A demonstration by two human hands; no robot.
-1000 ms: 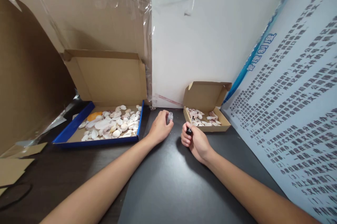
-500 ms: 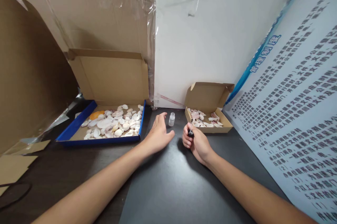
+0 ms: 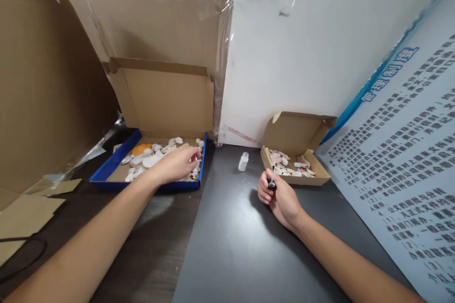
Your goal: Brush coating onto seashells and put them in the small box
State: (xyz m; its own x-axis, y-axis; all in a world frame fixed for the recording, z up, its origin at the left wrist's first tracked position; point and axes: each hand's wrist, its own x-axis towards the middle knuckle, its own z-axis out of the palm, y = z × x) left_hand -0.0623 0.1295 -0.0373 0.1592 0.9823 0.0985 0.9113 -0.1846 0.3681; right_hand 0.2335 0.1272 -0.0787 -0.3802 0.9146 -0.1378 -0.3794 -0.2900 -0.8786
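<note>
The left hand [image 3: 177,164] is over the wide, flat cardboard box with blue sides [image 3: 117,184], with its fingers bent down near the pile of white and tan seashells [image 3: 150,160]. I cannot tell if its fingers are apart or pinched on a shell, because the back of the hand hides them. If it pushes too hard, thin shells could crack. If it grabs too many, some could slip out and drop on the table. If the wrist bumps the low blue side, the box could slide.

The right hand [image 3: 282,198] is closed around the small, round black cap [image 3: 272,184]. A thin stem seems to stick up from it. If the stem is wet, it could drip on the fingers or the mat. A loose grip could let the cap fall and roll away.

The small, see-through bottle with a whitish lower part [image 3: 243,162] stands upright with its top off on the smooth dark grey mat [image 3: 227,236], between the two hands and touching neither. It is small, so a bump from an arm could tip it, and what is inside could spill.

The small brown cardboard box of seashells [image 3: 309,180] is just beyond the right hand. If that hand moves forward without care, its knuckles could knock the box.
</note>
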